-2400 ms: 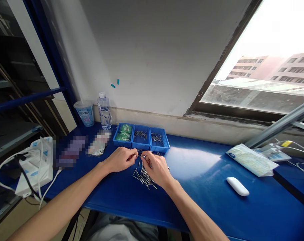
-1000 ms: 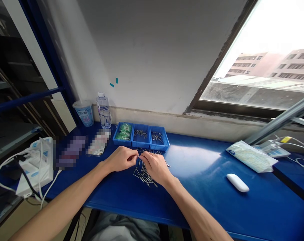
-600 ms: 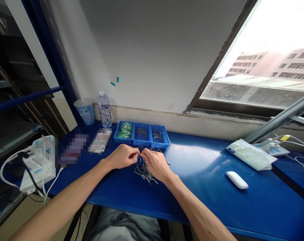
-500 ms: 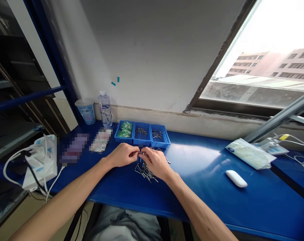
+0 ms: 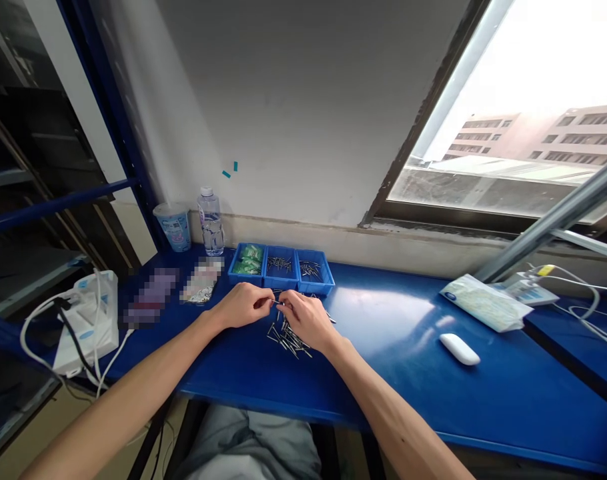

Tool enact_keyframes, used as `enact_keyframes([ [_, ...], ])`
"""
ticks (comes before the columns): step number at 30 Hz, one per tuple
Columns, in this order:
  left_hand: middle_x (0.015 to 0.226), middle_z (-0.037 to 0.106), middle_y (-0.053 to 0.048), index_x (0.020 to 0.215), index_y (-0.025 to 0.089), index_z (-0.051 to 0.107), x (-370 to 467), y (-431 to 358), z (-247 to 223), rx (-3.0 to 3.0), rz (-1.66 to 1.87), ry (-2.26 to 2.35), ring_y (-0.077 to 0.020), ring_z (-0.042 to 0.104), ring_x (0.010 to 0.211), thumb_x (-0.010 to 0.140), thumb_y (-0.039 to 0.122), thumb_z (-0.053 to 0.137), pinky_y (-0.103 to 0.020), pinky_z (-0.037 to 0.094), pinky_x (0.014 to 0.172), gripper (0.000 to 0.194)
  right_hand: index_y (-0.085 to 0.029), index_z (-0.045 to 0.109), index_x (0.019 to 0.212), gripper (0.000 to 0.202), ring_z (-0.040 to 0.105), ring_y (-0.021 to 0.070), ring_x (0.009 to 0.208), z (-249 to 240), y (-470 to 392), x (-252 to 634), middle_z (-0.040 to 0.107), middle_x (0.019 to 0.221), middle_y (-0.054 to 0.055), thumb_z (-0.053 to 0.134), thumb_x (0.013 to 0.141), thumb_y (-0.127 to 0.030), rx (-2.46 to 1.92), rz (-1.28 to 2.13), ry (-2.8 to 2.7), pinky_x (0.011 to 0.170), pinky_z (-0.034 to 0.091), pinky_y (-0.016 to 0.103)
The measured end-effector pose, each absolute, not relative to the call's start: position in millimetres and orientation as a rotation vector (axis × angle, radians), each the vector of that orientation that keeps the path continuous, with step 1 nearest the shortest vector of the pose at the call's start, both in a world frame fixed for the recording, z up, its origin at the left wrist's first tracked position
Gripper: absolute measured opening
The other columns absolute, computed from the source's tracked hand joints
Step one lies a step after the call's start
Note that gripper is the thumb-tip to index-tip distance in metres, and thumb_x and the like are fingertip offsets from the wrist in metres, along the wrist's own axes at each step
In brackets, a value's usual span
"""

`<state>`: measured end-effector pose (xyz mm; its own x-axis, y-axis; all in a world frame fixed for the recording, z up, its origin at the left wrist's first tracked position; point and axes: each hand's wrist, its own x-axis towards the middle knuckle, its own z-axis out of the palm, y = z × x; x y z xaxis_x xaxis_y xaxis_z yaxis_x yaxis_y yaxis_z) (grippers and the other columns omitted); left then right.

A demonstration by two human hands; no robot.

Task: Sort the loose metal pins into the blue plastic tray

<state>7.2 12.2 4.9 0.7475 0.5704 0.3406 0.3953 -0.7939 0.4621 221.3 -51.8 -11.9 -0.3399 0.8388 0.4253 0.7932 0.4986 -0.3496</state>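
On the big blue table (image 5: 383, 373), I see three blue bins (image 5: 316, 289) side by side, just past the person's hands. The right hand (image 5: 311, 323) and left hand (image 5: 246, 305) are close together, finger ends almost meeting. Both are pinched nearly closed, with the tips curled in. Under and beside the right hand is a messy pile of metal pins (image 5: 289, 341); that hand is nearer to it than the left. Smallest of all is one thin metal pin (image 5: 277, 302), up between the two hands. It lies side to side, going from the left finger tips to the right ones, so both hands seem to have hold of it. I can't tell which end is which.
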Motion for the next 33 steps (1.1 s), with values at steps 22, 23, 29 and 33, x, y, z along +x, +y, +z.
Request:
enact_keyframes([
  [22,0.060,0.053,0.003,0.070,0.019,0.052,13.4,8.9,-0.7,2.619,0.661,0.649,-0.0126,0.051,0.055,0.092,0.014,0.053,-0.026,0.032,0.059,0.023,-0.021,0.062,0.100,0.027,0.066,0.0154,0.070,-11.1,-55.1,220.6,0.073,0.090,0.003,0.041,0.113,-0.031,-1.321,0.015,-2.185,0.062,0.037,0.028],
  [23,0.060,0.053,0.003,0.069,0.019,0.051,13.5,8.8,-1.0,2.619,0.664,0.646,-0.0126,0.050,0.055,0.092,0.014,0.053,-0.027,0.032,0.059,0.023,-0.021,0.062,0.098,0.029,0.066,0.0154,0.069,-10.4,-55.7,220.8,0.072,0.088,0.003,0.040,0.114,-0.031,-1.321,0.015,-2.195,0.061,0.036,0.028],
  [29,0.060,0.054,0.003,0.071,0.019,0.052,13.3,10.5,-1.5,2.616,0.657,0.640,-0.0120,0.050,0.055,0.090,0.014,0.055,-0.026,0.032,0.059,0.020,-0.021,0.061,0.105,0.019,0.067,0.0166,0.076,-5.9,-58.2,222.8,0.071,0.094,0.004,0.044,0.111,-0.030,-1.291,0.049,-2.280,0.061,0.035,0.028],
  [33,0.060,0.054,0.003,0.071,0.019,0.054,13.0,10.9,-1.2,2.613,0.651,0.656,-0.0117,0.050,0.054,0.091,0.014,0.054,-0.026,0.032,0.059,0.021,-0.020,0.059,0.100,0.021,0.063,0.0154,0.070,-4.6,-58.1,221.8,0.068,0.089,0.003,0.041,0.111,-0.023,-1.304,0.017,-2.293,0.058,0.031,0.029],
])
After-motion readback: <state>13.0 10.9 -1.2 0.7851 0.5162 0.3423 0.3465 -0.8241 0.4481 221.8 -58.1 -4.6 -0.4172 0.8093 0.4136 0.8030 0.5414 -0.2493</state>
